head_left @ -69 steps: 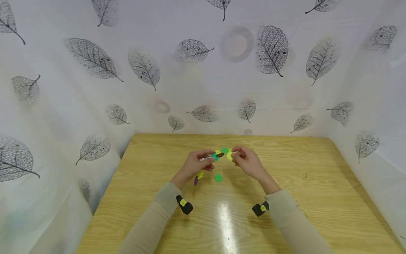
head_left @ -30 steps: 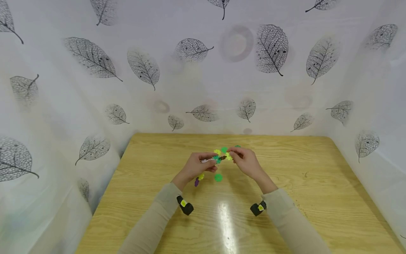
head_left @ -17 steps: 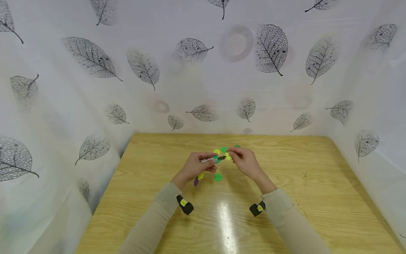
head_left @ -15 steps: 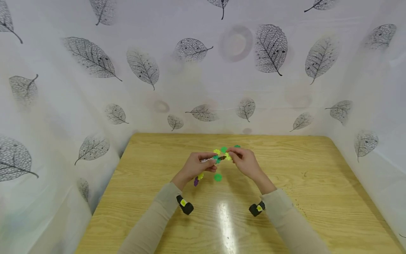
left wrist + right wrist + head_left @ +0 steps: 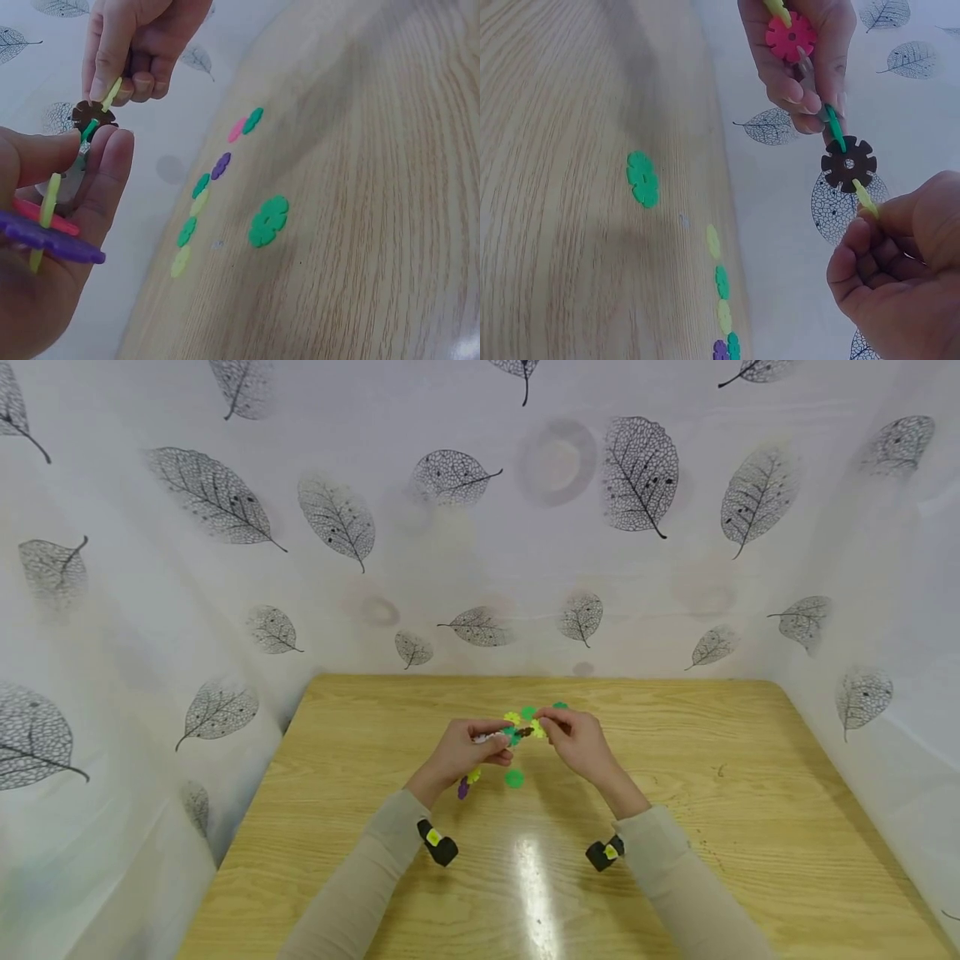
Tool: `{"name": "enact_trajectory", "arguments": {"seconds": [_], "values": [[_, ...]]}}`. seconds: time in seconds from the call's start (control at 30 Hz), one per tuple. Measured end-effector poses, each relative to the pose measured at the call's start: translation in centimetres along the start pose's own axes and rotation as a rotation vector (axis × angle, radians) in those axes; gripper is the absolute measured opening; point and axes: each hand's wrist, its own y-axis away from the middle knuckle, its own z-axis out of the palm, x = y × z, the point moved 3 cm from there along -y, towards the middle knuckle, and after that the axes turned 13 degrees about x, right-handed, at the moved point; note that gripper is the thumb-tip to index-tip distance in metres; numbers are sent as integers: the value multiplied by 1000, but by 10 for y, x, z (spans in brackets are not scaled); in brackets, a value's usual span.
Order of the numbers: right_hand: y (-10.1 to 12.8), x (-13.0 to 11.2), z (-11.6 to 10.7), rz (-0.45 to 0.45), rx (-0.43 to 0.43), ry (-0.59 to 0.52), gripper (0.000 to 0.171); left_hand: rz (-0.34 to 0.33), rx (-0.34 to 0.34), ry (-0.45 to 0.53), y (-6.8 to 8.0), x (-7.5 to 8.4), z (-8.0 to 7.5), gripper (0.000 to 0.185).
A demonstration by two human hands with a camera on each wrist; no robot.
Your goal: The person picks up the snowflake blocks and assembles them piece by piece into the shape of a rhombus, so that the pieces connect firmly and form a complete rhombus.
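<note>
**Both hands pinching a chain of slotted plastic discs above the bench**

Head view: I read both hands raised just above the bench (image 5: 675, 760), meeting near its centre. The left hand (image 5: 468, 750) and right hand (image 5: 573, 739) each pinch one end of the disc chain (image 5: 522, 732), so the joint between them stays free. A loose green disc (image 5: 514, 778) lies flat on the bench at 6 o'clock from the chain. A few more discs sit at 12 o'clock, partly hidden behind the fingers.

Left wrist view: my left hand (image 5: 60, 217) has thumb and forefinger pressed together on a green piece slotted into the brown disc (image 5: 93, 114). A purple disc (image 5: 45, 238) and a red piece cross lower in the same grip. The right hand (image 5: 135, 45) pinches a yellow-green piece at the brown disc's 1 o'clock edge.

Right wrist view: the right hand (image 5: 900, 285) pinches the yellow-green disc (image 5: 865, 198) edge-on to the brown disc's rim slot. A row of loose discs (image 5: 721, 300) lies along the bench edge.
</note>
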Motion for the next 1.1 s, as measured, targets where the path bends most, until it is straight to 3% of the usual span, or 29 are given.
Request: {"name": "enact_trajectory", "arguments": {"seconds": [0.6,1.1], "values": [[3,0,6,48,101,-42,23,5,51,20,0,0,1,40],[3,0,4,11,70,-8,23,19,41,1,0,-2,3,38]]}}
